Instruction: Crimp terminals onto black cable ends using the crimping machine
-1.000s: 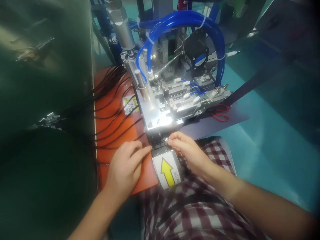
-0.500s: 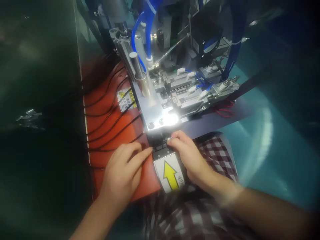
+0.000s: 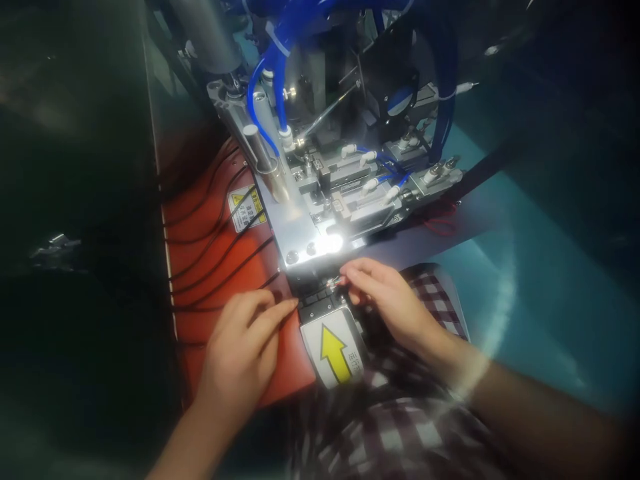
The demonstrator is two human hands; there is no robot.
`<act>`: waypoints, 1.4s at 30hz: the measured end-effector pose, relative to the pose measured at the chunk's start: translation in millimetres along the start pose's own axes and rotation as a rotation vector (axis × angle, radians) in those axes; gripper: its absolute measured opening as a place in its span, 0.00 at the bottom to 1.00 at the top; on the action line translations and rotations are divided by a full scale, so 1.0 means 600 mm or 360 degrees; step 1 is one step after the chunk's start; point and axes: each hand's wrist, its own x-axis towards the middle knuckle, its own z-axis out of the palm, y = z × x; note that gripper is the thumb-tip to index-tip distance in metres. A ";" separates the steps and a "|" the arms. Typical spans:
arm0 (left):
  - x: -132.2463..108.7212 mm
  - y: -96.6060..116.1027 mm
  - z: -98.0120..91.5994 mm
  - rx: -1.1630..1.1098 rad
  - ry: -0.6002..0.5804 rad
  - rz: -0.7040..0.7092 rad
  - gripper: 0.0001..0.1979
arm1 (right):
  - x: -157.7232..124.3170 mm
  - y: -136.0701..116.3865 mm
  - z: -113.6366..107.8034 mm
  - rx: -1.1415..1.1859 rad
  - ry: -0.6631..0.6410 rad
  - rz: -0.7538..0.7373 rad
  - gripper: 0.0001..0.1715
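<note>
My right hand (image 3: pixel 387 293) pinches thumb and forefinger on a small shiny piece (image 3: pixel 333 284), too small to make out fully, at the right end of a black slotted block (image 3: pixel 317 301). On the left, my left hand (image 3: pixel 245 340) lies over the orange base plate (image 3: pixel 230 263), a fingertip touching the block's left edge. Its fingers are bent but apart, and nothing shows in them. A bright metal plate (image 3: pixel 305 230) of the machine overhangs the slots. Below the block sits a white label with a yellow arrow (image 3: pixel 334 350).
Air cylinders (image 3: pixel 370 207) with white fittings and blue hoses (image 3: pixel 257 100) rise behind the hands. Black cables (image 3: pixel 215 257) cross the orange plate beside a warning label (image 3: pixel 247 208). A checkered garment (image 3: pixel 395 427) covers my lap, close under the block.
My right hand has drawn back slightly from the block, and the small shiny piece now shows at its fingertips. My left hand keeps its place at the block. The whole view has shifted slightly.
</note>
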 end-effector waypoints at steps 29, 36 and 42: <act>-0.004 -0.005 -0.002 0.0084 -0.0043 0.0002 0.17 | 0.018 0.002 -0.007 0.0184 -0.0178 0.0164 0.10; -0.003 -0.002 -0.005 0.0113 -0.0053 -0.0010 0.17 | 0.016 -0.001 -0.004 -0.0107 -0.0154 0.0073 0.09; 0.005 -0.002 -0.006 0.0123 -0.0080 -0.0041 0.16 | 0.009 0.007 -0.002 -0.0384 -0.0150 -0.0101 0.11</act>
